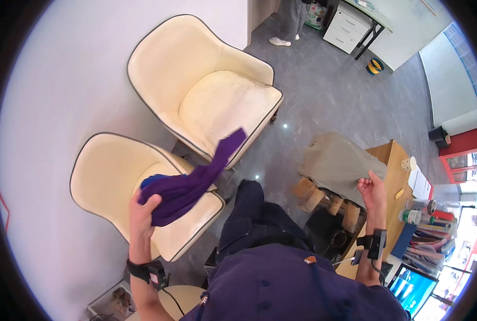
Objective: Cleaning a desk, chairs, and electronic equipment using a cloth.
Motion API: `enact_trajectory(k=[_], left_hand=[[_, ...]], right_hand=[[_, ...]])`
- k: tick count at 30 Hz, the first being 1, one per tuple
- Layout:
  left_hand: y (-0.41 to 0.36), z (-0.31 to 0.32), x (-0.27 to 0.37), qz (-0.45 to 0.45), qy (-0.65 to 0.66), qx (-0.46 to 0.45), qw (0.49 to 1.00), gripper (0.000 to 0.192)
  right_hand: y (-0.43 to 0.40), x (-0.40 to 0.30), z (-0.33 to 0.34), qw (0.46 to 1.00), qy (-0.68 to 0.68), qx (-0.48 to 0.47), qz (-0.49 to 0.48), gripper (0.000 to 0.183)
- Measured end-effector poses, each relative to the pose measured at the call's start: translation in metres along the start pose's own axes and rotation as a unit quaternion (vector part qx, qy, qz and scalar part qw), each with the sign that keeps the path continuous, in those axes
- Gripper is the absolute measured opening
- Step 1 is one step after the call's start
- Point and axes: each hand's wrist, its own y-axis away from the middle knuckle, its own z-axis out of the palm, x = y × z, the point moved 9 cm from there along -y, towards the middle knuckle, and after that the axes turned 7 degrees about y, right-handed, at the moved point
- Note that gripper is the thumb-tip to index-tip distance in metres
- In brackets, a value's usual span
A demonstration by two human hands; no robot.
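Observation:
My left hand grips a bunched purple cloth, with a strip of it trailing up and to the right above the armchairs. A bit of blue fabric shows at the bundle's upper edge. On the other side, my right hand has curled fingers and overlaps a grey-green cloth by the wooden desk. Whether those fingers pinch the cloth cannot be made out. This cloth drapes over something hidden, with wooden pieces showing beneath its lower edge.
Two cream armchairs, one nearer and one farther, stand along the left wall. The wooden desk at right bears a paper cup, papers and a lit screen. A person stands at the back near white drawers.

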Motion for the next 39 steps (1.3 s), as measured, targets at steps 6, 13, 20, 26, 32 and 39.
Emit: enact_trajectory(k=[6,13,20,26,32,39], left_hand=[[-0.087,0.123,-0.038,-0.064,-0.075,-0.045,0.994,0.036],[-0.171,0.145,-0.126,-0.178,-0.231,-0.016,0.956,0.041],[-0.146,0.13,-0.192,-0.303,-0.036,0.181,0.935,0.038],[-0.15,0.166,-0.213,-0.286,0.047,0.325,0.9,0.032],[-0.151,0.254,-0.269,-0.297,0.009,0.471,0.83,0.035],[-0.184,0.438,-0.334,-0.356,0.17,0.556,0.731,0.033]], right_hand=[[-0.108,-0.058,-0.014,0.998,-0.044,0.042,-0.004,0.015],[-0.329,-0.067,-0.015,0.996,0.012,0.021,0.086,0.012],[-0.484,-0.068,0.103,0.972,0.169,-0.038,0.157,0.01],[-0.664,-0.1,0.244,0.944,0.261,-0.122,0.16,0.014],[-0.789,-0.092,0.441,0.61,0.632,-0.452,-0.157,0.017],[-0.841,0.077,0.589,0.71,0.546,-0.442,0.042,0.019]])
